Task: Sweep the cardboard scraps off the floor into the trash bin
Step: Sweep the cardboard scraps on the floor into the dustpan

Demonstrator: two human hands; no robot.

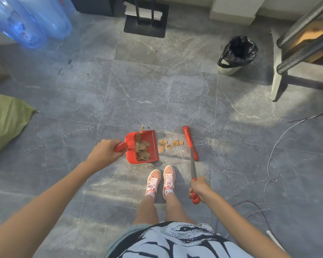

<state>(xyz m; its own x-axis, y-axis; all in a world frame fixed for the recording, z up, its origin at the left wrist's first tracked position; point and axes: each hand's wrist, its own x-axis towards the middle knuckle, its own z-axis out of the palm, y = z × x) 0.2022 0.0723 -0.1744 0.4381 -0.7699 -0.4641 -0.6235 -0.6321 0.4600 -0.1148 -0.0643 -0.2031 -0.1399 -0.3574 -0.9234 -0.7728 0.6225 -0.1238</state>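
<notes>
Red plastic fills both fists: the left hand (104,151) is wrapped around the handle of the dustpan (142,147), holding its lip down on the floor (157,86) so scraps can slide in, while the right hand (199,189) is clenched near the top of the broom (191,146), whose head rests on the tiles on the far side of the pan's open lip. Many cardboard scraps (169,144) already lie inside the pan; a small cluster remains on the floor between its lip and the broom head, placed for another stroke, I judge. Well beyond the pan, past the broom, stands the black-lined trash bin (237,54), open and waiting.
</notes>
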